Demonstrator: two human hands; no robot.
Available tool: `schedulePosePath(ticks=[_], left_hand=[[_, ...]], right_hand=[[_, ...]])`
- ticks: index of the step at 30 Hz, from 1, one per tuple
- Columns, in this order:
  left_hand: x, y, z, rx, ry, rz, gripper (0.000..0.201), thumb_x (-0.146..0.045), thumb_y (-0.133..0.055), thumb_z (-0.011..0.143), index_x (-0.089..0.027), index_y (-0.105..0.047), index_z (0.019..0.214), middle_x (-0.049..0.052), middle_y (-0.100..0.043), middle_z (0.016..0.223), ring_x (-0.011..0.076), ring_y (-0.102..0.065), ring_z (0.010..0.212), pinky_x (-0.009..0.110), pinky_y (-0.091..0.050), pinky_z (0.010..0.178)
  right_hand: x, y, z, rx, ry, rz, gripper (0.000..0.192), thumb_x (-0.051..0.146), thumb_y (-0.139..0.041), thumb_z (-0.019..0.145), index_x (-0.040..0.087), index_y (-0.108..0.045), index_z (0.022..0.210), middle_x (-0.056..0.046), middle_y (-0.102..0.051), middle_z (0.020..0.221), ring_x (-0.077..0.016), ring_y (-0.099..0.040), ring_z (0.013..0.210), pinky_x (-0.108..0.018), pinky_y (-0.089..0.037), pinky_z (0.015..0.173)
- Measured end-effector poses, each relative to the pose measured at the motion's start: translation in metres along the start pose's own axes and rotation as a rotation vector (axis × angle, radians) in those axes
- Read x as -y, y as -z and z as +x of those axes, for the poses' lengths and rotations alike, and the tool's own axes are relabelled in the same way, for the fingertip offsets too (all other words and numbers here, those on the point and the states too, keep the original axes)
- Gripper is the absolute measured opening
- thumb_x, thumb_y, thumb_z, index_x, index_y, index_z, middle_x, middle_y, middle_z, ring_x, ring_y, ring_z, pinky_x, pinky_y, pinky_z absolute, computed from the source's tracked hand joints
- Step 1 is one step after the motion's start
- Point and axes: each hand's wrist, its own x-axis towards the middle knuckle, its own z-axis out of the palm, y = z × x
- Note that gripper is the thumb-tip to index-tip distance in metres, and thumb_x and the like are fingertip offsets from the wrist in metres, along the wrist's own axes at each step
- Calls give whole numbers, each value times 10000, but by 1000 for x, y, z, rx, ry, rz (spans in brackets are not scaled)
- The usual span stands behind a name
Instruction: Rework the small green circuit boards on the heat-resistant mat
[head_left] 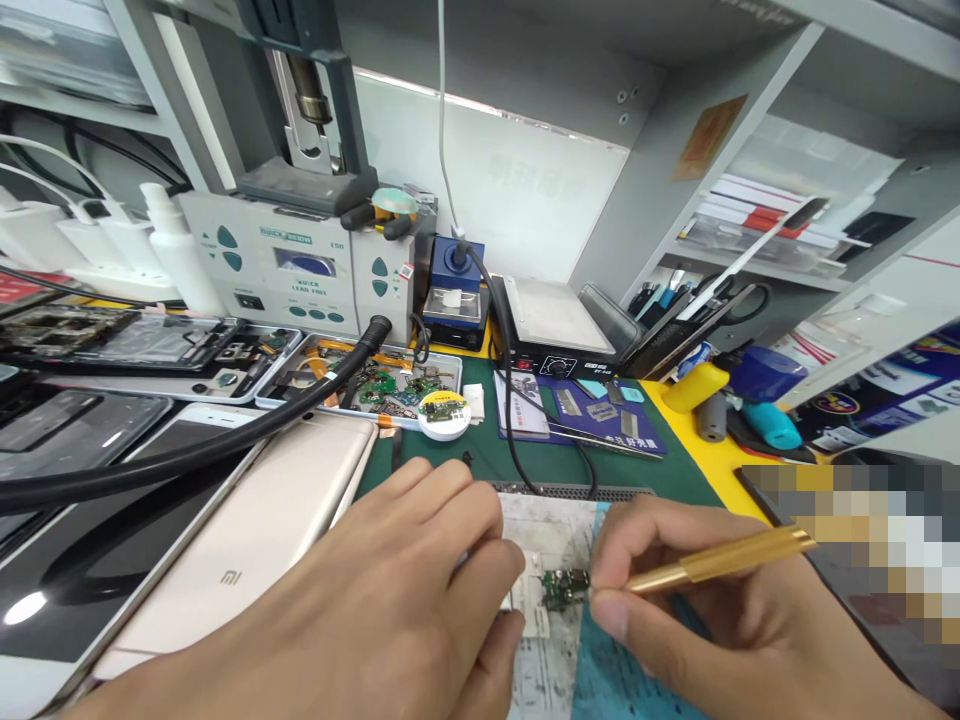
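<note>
My left hand (420, 590) is in front of me with its fingers curled; a sliver of something pale shows by the fingertips, but what they grip is hidden. Held like a pen in my right hand (675, 590) is a slim gold-coloured tool handle (720, 562), its tip hidden behind my fingers. Between the hands lies a small green circuit board (559, 588), close by my right thumb and forefinger. Under the board is a stained white and blue work surface (600, 670).
A hot-air station (292, 265) stands at the back left, its black hose (300, 405) arching over phones (225, 560). Behind the hands are a tray of circuit boards (360, 395), a round white tub (444, 425), a heating plate (555, 320) and tweezers (607, 440).
</note>
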Motion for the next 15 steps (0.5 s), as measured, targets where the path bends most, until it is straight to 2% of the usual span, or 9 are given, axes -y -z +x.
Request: schedulePosePath(ticks=[7, 10, 15], left_hand=[[1, -4, -3, -3, -24, 24, 168, -194, -517, 955, -180, -547, 790, 38, -549, 813, 233, -508, 810, 409, -443, 715], [0, -1, -2, 23, -12, 6, 154, -190, -521, 955, -189, -542, 802, 33, -548, 812, 235, -511, 817, 418, -446, 741], [-1, 0, -2, -7, 8, 10, 130, -167, -528, 941, -184, -565, 817, 36, -567, 836, 225, -513, 808, 399, -442, 740]], right_hand=[[-7, 1, 1, 0, 26, -60, 199, 374, -715, 885, 234, -624, 777, 11, -528, 648, -143, -432, 582, -233, -314, 463], [-5, 1, 1, 6, 13, -20, 176, 334, -743, 864, 234, -628, 777, 24, -515, 632, -132, -413, 562, -228, -310, 463], [-1, 0, 2, 0, -23, 69, 186, 327, -773, 836, 230, -626, 777, 42, -492, 615, -116, -380, 535, -224, -291, 460]])
